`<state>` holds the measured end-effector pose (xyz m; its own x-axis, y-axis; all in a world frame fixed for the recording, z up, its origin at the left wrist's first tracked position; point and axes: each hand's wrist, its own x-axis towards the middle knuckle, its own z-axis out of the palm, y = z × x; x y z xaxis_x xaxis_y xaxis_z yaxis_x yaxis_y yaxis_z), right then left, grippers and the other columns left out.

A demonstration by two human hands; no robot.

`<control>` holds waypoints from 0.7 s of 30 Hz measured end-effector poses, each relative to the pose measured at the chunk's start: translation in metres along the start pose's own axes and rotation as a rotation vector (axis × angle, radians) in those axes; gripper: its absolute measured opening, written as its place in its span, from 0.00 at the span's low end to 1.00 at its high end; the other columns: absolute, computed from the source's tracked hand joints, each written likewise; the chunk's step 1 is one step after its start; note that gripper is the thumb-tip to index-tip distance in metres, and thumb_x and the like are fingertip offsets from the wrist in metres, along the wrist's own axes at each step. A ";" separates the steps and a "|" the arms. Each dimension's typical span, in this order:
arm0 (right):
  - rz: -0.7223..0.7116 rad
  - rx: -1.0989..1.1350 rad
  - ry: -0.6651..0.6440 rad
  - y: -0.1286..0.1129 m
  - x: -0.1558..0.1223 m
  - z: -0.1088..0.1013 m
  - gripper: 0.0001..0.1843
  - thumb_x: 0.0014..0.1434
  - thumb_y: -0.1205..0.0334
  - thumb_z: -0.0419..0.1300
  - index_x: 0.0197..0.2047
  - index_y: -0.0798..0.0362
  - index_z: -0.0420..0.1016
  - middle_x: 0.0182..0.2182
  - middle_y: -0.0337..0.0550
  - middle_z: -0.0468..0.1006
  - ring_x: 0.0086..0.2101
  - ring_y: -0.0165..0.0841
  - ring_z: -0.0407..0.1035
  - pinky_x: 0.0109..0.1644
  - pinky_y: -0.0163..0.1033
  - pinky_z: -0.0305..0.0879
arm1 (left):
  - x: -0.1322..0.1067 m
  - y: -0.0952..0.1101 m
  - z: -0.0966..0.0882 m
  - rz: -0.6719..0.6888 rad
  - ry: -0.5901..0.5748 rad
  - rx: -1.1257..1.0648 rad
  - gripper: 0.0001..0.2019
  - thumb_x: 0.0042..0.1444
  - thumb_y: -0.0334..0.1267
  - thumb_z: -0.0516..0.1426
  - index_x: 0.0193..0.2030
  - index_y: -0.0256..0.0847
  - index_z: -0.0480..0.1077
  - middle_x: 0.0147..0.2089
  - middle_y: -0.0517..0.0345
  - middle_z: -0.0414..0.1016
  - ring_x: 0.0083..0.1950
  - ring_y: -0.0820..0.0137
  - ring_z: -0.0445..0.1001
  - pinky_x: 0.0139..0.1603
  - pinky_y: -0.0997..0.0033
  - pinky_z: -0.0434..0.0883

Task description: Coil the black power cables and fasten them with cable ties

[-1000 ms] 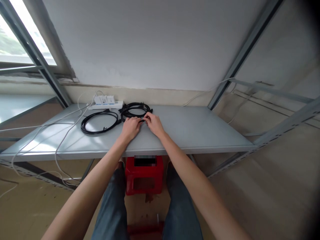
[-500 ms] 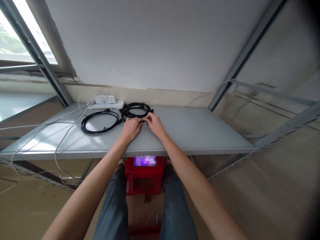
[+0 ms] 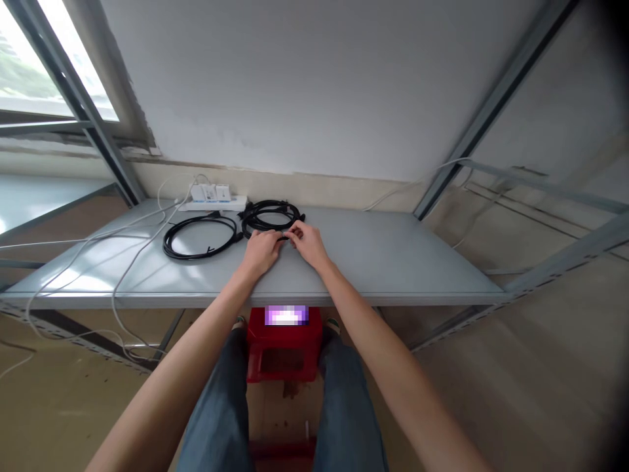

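Two coils of black cable lie on the grey metal shelf. The nearer edge of the right coil point(image 3: 272, 216) is under my fingers. My left hand point(image 3: 264, 249) rests on the shelf, its fingers closed on the black cable at that edge. Close beside it, my right hand point(image 3: 307, 242) pinches at the same short dark stretch, thumb against fingertips. Whether that piece is the cable itself or a tie round it is too small to tell. The left coil point(image 3: 199, 256) lies apart from both hands, with a small tie end sticking up at its front.
Behind the coils stands a white power strip point(image 3: 214, 204) with several white adapters point(image 3: 210, 192). White cords point(image 3: 114, 288) run over the shelf point(image 3: 383, 255) and hang off its front left edge. Metal posts point(image 3: 462, 151) frame both sides. A red stool point(image 3: 284, 337) stands below.
The view has shifted slightly. My hands stay at the near edge of the right coil, with only small finger movements.
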<state>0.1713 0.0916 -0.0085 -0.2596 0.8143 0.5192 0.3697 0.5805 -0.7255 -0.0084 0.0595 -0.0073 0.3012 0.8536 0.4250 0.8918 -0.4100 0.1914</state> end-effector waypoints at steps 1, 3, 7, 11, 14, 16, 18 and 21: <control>0.003 0.006 0.003 0.000 0.000 0.000 0.13 0.68 0.50 0.64 0.36 0.49 0.72 0.27 0.37 0.78 0.30 0.34 0.71 0.37 0.37 0.66 | 0.000 0.000 0.000 -0.003 -0.002 0.003 0.15 0.73 0.38 0.51 0.54 0.42 0.80 0.53 0.45 0.85 0.57 0.51 0.80 0.55 0.55 0.66; 0.007 0.013 0.007 0.000 0.001 0.000 0.13 0.67 0.50 0.65 0.36 0.49 0.72 0.26 0.37 0.77 0.29 0.33 0.71 0.37 0.37 0.66 | 0.000 0.002 -0.002 -0.009 -0.007 0.008 0.15 0.73 0.38 0.51 0.54 0.42 0.80 0.53 0.45 0.85 0.57 0.52 0.80 0.55 0.55 0.66; 0.023 0.030 0.008 0.001 0.001 0.001 0.11 0.66 0.53 0.65 0.36 0.49 0.72 0.25 0.35 0.75 0.26 0.32 0.70 0.35 0.37 0.66 | 0.000 0.005 -0.005 -0.027 -0.017 0.017 0.15 0.73 0.38 0.51 0.53 0.42 0.80 0.53 0.45 0.85 0.56 0.52 0.80 0.56 0.56 0.66; 0.047 0.072 0.010 0.004 0.001 0.002 0.07 0.65 0.57 0.64 0.37 0.48 0.72 0.25 0.34 0.74 0.26 0.32 0.70 0.33 0.36 0.66 | 0.000 0.007 -0.007 -0.039 -0.027 0.031 0.15 0.73 0.38 0.51 0.52 0.42 0.80 0.53 0.45 0.84 0.55 0.53 0.80 0.56 0.57 0.66; 0.048 0.085 0.012 0.006 0.002 0.003 0.06 0.65 0.58 0.64 0.37 0.48 0.71 0.25 0.33 0.74 0.26 0.31 0.70 0.32 0.36 0.65 | 0.000 0.007 -0.007 -0.034 -0.022 0.022 0.15 0.73 0.38 0.51 0.52 0.42 0.80 0.53 0.45 0.84 0.56 0.53 0.80 0.56 0.57 0.66; 0.045 0.085 0.007 0.006 0.002 0.003 0.07 0.65 0.58 0.64 0.37 0.48 0.71 0.25 0.34 0.74 0.25 0.32 0.70 0.32 0.36 0.65 | 0.000 0.007 -0.007 -0.031 -0.022 0.015 0.15 0.73 0.37 0.51 0.52 0.43 0.80 0.54 0.45 0.84 0.56 0.54 0.80 0.56 0.57 0.66; 0.047 0.083 -0.003 0.005 0.002 0.003 0.08 0.66 0.57 0.64 0.37 0.48 0.71 0.25 0.34 0.74 0.25 0.32 0.70 0.32 0.36 0.66 | 0.000 0.006 -0.007 -0.034 -0.029 0.014 0.15 0.73 0.37 0.52 0.52 0.43 0.80 0.53 0.45 0.85 0.56 0.53 0.80 0.56 0.57 0.66; 0.047 0.082 -0.013 0.004 0.002 0.002 0.09 0.66 0.56 0.63 0.36 0.48 0.70 0.25 0.34 0.74 0.25 0.32 0.69 0.32 0.37 0.65 | -0.001 0.006 -0.007 -0.036 -0.034 0.016 0.14 0.73 0.38 0.52 0.52 0.43 0.80 0.53 0.45 0.85 0.56 0.53 0.80 0.56 0.57 0.66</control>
<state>0.1703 0.0955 -0.0114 -0.2556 0.8405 0.4777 0.3082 0.5392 -0.7838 -0.0052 0.0544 -0.0005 0.2800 0.8783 0.3876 0.9075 -0.3738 0.1915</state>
